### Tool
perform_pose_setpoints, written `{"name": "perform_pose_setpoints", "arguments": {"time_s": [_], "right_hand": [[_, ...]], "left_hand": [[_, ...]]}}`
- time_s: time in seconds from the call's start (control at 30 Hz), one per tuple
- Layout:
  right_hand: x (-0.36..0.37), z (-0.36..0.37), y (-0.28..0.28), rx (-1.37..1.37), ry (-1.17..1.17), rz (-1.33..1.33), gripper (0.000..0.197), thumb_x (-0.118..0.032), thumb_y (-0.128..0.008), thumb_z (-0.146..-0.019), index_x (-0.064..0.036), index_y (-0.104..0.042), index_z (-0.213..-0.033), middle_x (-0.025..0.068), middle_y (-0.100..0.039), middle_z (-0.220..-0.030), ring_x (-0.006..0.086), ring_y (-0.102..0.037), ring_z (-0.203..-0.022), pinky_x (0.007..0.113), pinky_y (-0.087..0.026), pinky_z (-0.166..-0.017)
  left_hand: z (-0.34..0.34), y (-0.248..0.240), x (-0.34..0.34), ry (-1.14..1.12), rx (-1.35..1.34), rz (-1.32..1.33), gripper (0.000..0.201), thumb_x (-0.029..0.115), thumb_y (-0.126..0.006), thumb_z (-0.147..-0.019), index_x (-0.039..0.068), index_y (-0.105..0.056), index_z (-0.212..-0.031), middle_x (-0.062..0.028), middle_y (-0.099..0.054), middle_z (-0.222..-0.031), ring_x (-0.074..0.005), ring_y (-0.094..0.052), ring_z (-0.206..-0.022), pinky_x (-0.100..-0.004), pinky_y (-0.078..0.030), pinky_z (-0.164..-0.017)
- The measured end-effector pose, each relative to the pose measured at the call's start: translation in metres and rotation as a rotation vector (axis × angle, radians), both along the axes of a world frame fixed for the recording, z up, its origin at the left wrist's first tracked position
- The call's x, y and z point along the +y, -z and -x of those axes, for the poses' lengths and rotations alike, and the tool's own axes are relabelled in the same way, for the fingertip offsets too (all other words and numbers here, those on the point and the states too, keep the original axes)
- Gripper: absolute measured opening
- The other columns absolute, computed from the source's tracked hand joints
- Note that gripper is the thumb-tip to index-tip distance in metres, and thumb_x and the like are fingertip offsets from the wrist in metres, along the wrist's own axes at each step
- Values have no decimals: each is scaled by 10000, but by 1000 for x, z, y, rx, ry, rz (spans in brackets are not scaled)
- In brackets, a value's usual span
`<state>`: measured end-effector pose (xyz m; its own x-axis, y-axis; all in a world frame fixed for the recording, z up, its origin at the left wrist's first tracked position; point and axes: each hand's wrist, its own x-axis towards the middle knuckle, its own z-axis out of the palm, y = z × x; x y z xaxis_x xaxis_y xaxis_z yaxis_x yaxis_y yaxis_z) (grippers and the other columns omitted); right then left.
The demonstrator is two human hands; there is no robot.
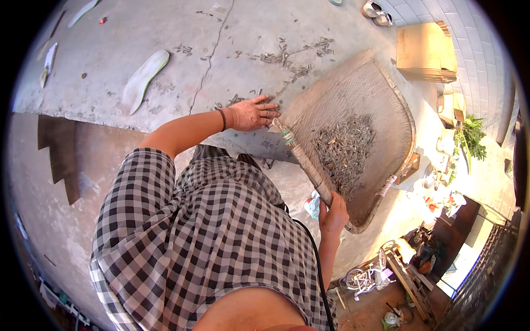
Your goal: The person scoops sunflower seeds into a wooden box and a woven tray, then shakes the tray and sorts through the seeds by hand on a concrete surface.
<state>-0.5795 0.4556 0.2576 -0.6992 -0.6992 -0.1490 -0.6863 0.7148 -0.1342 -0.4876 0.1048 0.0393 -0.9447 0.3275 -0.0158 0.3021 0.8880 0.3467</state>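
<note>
A woven winnowing basket (326, 91) is tilted at the right, its open edge resting against the concrete ledge. Inside lies a heap of dark, elongated seeds that look like sunflower seeds (345, 149). My right hand (334, 215) grips the basket's thick rim at its near side. My left hand (253, 114) lies palm down on the ledge, fingers stretched out, beside the basket's left corner. More loose seeds (281, 58) are scattered on the concrete beyond that hand, and a few show right by its fingers.
A pale shoe insole (144, 81) lies on the ledge (182, 22) to the left. Cardboard boxes (426, 52) and a pair of shoes (377, 12) stand at the far right. A green plant (472, 138) and a small bicycle (367, 279) are farther along the right side.
</note>
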Motion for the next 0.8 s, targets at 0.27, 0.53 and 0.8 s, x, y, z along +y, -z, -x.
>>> {"name": "perform_pose_setpoints", "arguments": {"time_s": [0.27,0.53,0.8], "right_hand": [[21,-12,21,-30,47,4,379,-118,-727,-735,-53,-572,-1074,153,-609,-967,369,-593,-891,439,-486,-738],[48,-27,47,-55,133,7,419,-82,-728,-682,-59,-561,-1066,152,-598,-965,382,-562,-928,473,-435,-816],[43,-29,47,-40,232,-134,375,-92,-707,-654,-87,-563,-1001,123,-594,-917,354,-567,-913,447,-440,-797]], "left_hand": [[41,-5,-98,-262,88,149,481,313,-437,-980,176,-382,-1437,5,-282,-1533,-194,-171,-1442,-442,-94,-1190],[-100,-9,-41,185,-66,-128,521,306,-494,-950,149,-382,-1434,-8,-282,-1535,-192,-160,-1449,-485,-79,-1180],[77,4,-99,-303,70,204,486,301,-418,-984,110,-380,-1430,-16,-300,-1523,-184,-192,-1436,-438,-101,-1187]]}}
